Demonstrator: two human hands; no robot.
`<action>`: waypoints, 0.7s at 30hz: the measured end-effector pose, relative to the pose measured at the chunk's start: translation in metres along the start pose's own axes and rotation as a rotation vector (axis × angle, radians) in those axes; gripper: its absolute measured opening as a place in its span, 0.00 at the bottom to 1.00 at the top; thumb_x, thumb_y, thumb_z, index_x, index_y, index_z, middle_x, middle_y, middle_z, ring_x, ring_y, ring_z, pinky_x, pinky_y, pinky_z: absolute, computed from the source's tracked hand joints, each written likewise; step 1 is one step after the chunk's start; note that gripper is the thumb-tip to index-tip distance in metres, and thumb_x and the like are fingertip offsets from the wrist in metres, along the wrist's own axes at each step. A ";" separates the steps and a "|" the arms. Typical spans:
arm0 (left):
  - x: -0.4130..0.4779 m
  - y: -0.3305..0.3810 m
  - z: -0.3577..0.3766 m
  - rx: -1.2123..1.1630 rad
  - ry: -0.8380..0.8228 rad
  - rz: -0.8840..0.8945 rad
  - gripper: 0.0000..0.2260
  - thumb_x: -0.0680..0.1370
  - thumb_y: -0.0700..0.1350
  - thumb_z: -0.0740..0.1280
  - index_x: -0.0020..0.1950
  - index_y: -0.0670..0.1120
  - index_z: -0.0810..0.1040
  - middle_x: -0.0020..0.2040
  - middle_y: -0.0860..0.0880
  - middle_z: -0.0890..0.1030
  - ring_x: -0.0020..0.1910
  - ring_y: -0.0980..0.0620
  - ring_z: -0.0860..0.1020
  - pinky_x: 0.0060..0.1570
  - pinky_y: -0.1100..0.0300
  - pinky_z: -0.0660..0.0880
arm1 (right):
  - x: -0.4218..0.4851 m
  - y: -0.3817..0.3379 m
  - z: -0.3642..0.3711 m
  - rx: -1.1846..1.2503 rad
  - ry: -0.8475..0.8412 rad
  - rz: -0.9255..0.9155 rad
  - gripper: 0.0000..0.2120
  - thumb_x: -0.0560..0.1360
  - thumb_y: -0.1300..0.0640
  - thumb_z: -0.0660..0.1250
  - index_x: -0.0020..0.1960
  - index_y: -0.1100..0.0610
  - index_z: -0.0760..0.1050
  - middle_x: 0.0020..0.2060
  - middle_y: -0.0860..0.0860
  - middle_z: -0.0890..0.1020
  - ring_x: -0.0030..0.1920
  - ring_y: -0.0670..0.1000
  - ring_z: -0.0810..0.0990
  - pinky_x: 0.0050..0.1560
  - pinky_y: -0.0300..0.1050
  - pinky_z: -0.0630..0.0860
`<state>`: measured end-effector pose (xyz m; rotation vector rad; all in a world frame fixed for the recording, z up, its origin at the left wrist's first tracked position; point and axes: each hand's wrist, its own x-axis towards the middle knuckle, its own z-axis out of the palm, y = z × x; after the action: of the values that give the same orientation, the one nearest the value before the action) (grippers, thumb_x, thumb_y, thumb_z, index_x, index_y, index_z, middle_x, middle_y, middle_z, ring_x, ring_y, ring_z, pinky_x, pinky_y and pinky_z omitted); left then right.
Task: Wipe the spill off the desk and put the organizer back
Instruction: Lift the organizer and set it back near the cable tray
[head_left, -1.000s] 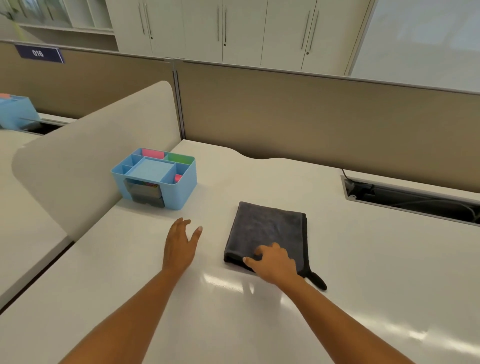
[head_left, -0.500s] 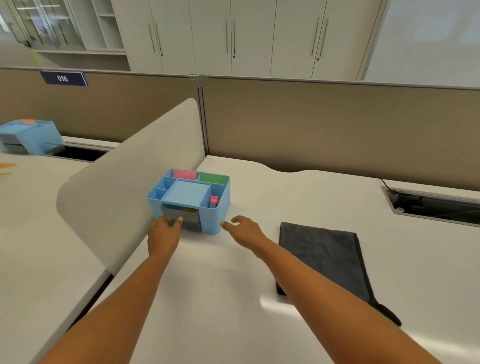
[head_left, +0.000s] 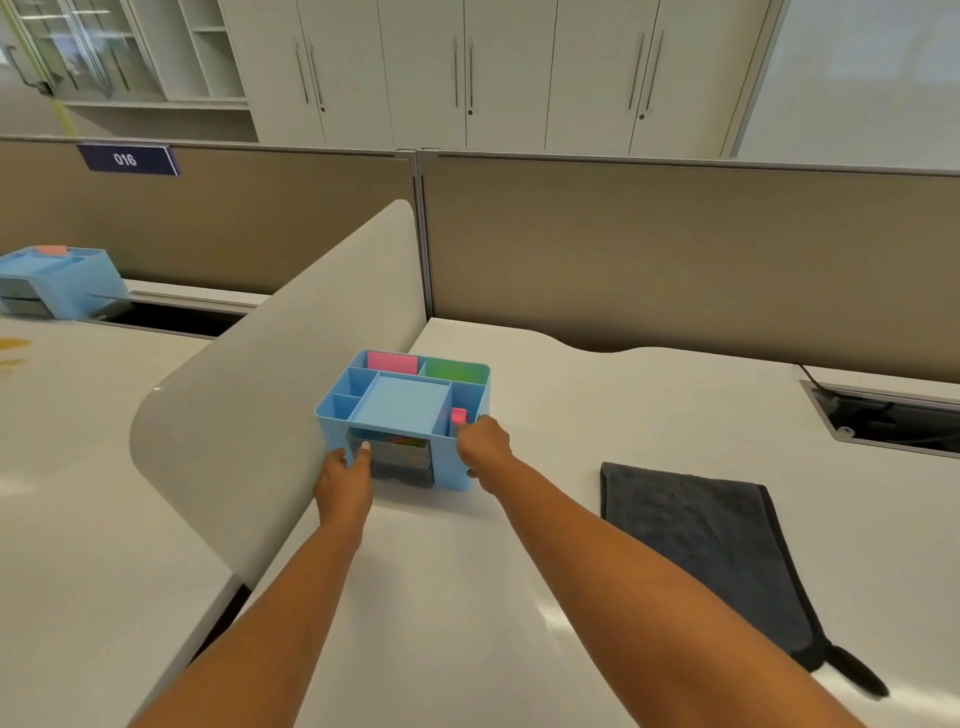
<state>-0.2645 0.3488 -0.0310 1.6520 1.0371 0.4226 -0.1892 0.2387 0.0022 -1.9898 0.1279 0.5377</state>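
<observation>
Two bare forearms extend forward over the white counter (head_left: 467, 597). To the right of the right forearm, a dark grey cloth (head_left: 701, 545) lies flat on the counter, well apart from both hands; a dark tab projects from its near right corner.

The left hand (head_left: 345, 480) is at the near left corner of the organizer (head_left: 400, 402). Its thumb presses on the front face beside the drawer (head_left: 402, 457); the other fingers curl round the left side, out of view. The right hand (head_left: 483, 447) clasps the near right corner of the organizer, thumb over the top rim and fingers down the right wall. Both hands are closed on the organizer, which sits between them.

The organizer is light blue and stands upright on the counter, its left side just beside the curved grey divider (head_left: 280, 374). Its top has a central tray and small compartments. A pink block (head_left: 392, 362) fills the far left compartment, a green one (head_left: 457, 370) the far right. A pink cap (head_left: 458, 415) stands in the near right compartment, touching the right hand.

Beyond the counter runs a tan partition (head_left: 675, 260). A cable slot (head_left: 893, 421) is recessed at the far right. On the adjacent counter to the left stands a second blue organizer (head_left: 57, 280). White cabinets (head_left: 493, 78) line the back wall.
</observation>
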 end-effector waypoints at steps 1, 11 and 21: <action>0.001 0.000 0.000 -0.007 0.001 -0.001 0.22 0.80 0.50 0.57 0.71 0.42 0.62 0.70 0.40 0.68 0.68 0.39 0.68 0.66 0.45 0.67 | 0.001 0.000 0.000 -0.005 0.015 -0.006 0.19 0.81 0.51 0.53 0.66 0.60 0.65 0.63 0.58 0.73 0.62 0.58 0.74 0.62 0.51 0.75; 0.002 0.004 -0.002 -0.024 -0.028 0.068 0.24 0.79 0.52 0.58 0.72 0.44 0.59 0.69 0.40 0.69 0.65 0.39 0.70 0.64 0.46 0.69 | 0.004 0.011 -0.009 -0.032 0.142 -0.034 0.16 0.79 0.56 0.61 0.63 0.62 0.68 0.60 0.59 0.76 0.59 0.58 0.77 0.57 0.46 0.76; -0.013 0.012 0.005 0.087 -0.186 0.204 0.37 0.72 0.52 0.69 0.75 0.46 0.53 0.75 0.44 0.61 0.72 0.41 0.64 0.67 0.43 0.67 | -0.005 0.039 -0.053 -0.001 0.199 -0.037 0.15 0.78 0.61 0.61 0.63 0.63 0.68 0.60 0.61 0.76 0.59 0.60 0.76 0.57 0.49 0.78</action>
<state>-0.2628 0.3347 -0.0186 1.8454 0.7615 0.3538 -0.1890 0.1731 -0.0078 -2.0396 0.2134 0.3153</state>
